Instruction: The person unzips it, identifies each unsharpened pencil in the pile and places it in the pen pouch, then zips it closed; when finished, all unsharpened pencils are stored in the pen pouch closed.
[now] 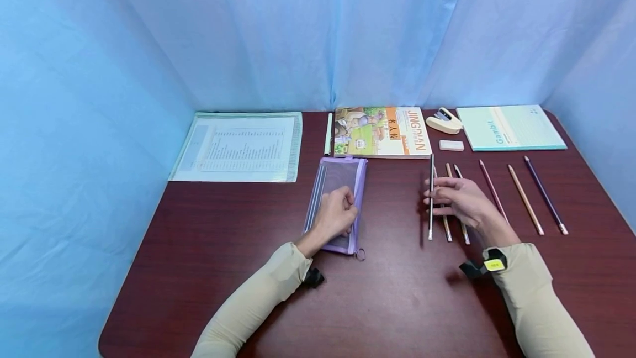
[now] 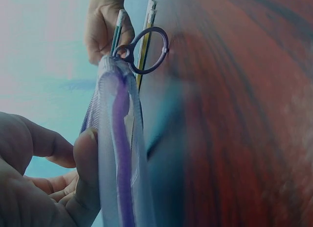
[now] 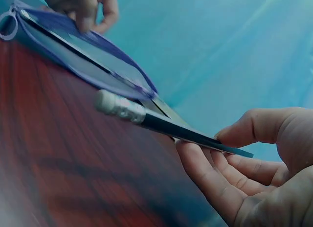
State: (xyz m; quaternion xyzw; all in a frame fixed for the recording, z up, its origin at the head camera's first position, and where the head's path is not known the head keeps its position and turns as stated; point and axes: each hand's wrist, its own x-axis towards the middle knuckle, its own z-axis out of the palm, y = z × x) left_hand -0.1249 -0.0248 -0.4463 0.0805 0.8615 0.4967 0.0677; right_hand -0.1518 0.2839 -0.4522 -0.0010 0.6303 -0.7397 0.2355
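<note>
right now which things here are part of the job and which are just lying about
Likely in the job:
pencil in right hand
pouch at left hand
other pencils

Seemingly just lying about:
folder
pen
book
stapler
eraser
notepad

Head view: the left hand [image 1: 334,214] covers part of the purple mesh pouch [image 1: 343,173] beneath its grip; the right hand [image 1: 462,200] masks parts of the pencils [image 1: 448,231] under its own. Beyond the left grip, the small print on the sheet [image 1: 243,145] is illegible. Behind both grips, the sleeves [image 1: 258,291] are cropped. Left wrist view: the pouch is truncated below the grip. Right wrist view: the tabletop [image 3: 73,148] is blurred.
</note>
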